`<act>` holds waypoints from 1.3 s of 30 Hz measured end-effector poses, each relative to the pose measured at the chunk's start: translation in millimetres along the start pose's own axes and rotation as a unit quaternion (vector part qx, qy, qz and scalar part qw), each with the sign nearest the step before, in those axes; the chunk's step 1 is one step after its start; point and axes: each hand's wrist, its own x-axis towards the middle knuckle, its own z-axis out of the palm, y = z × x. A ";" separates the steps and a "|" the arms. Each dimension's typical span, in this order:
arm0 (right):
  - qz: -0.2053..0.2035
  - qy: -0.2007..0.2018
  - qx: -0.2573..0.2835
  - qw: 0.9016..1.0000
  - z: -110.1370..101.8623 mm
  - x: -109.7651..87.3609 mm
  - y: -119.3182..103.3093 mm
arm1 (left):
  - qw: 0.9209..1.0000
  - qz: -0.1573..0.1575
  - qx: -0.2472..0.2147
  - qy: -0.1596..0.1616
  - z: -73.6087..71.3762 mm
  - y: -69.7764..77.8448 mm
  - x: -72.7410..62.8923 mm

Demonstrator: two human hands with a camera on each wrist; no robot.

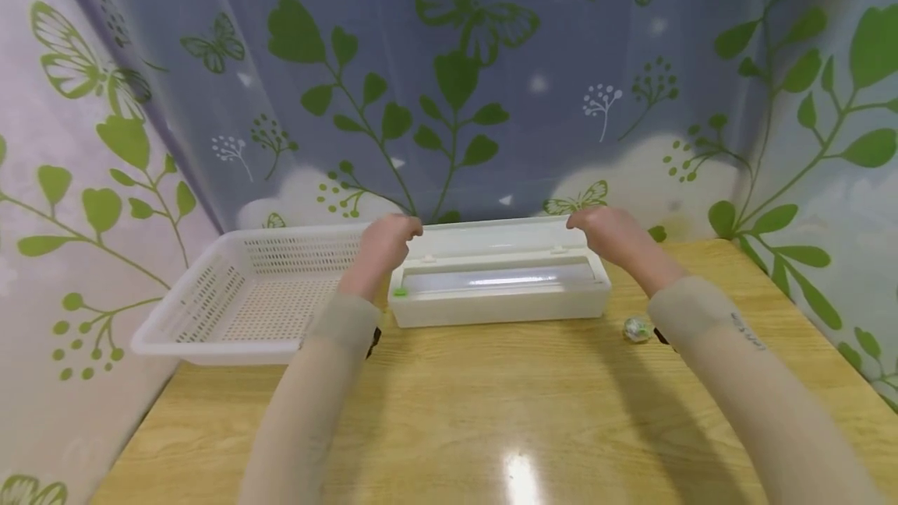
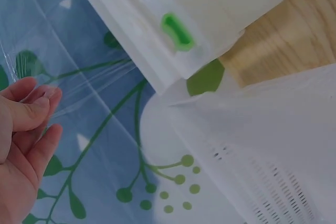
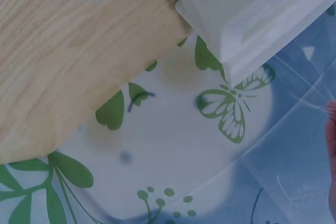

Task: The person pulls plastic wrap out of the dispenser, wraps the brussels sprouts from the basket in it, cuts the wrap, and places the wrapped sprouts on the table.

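The box (image 1: 501, 309) sits by the back edge of your bench (image 1: 449, 411), its long axis running left to right, roughly along that edge, the raised lid (image 1: 491, 238) at the far side. Your left hand (image 1: 384, 246) pinches clear film (image 2: 100, 90) between its fingers; your right hand (image 1: 609, 234) seems to pinch it too, mostly cropped in its wrist view. Gripping near both ends probably keeps the sheet spread flat.

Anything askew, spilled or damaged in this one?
No spill or damage shows around the film dispenser. Slightly odd: the white basket seems to overhang the left edge of the table at its rim.
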 end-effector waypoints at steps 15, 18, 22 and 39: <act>-0.019 0.057 -0.026 0.998 -38.0 7.8 -3.8 | 0.998 0.016 -0.035 0.048 -42.0 3.1 -4.0; 0.000 0.042 -0.040 0.998 -47.9 8.4 -5.8 | 0.998 0.014 -0.034 0.060 -50.4 5.0 -4.5; 0.015 0.035 -0.045 0.998 -60.9 8.3 -9.3 | 0.997 0.012 -0.033 0.074 -59.9 7.2 -4.4; -0.067 0.190 -0.044 0.978 -93.7 4.2 -15.0 | 0.986 0.033 -0.027 0.161 -97.2 15.3 -10.1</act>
